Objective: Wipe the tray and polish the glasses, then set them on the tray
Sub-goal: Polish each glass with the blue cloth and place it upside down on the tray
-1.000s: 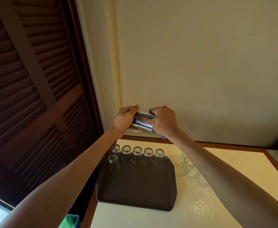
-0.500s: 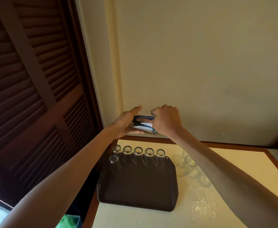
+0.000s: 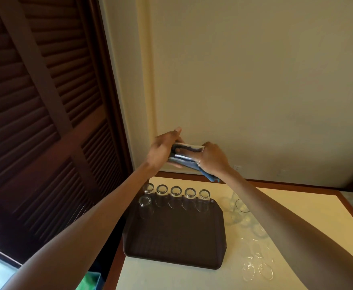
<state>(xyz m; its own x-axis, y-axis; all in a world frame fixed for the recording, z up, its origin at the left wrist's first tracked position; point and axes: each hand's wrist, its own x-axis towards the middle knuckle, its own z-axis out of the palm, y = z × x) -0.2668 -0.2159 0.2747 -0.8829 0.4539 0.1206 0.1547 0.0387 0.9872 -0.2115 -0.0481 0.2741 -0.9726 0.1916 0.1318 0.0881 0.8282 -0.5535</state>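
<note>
The fingers (image 3: 176, 165) of the left hand (image 3: 161, 150) curl under the closed end of a glass (image 3: 189, 159), which lies on its side in the air above the far edge of the surface (image 3: 171, 277), its mouth toward the right hand (image 3: 213, 161). The left thumb sticks out straight, clear of the glass. The right hand is bunched at the mouth, its fingers pushed inside with a blue cloth (image 3: 210, 177); they show darkly through the wall of the glass, and a tail of cloth hangs below the wrist. On the brown tray (image 3: 171, 239), under the hands, stand six glasses (image 3: 175, 191): five in a row along the far rim and one just in front of the leftmost. Other glasses (image 3: 255, 254) stand crowded on the surface just right of the tray, hard to count against the pale top. A dark louvred door (image 3: 35, 122) fills the left side. A second ago the left thumb lay bent against the glass; now it points up. The cloth tail was tucked out of sight half a second ago and shows again. The tray and the standing glasses have not moved.
</note>
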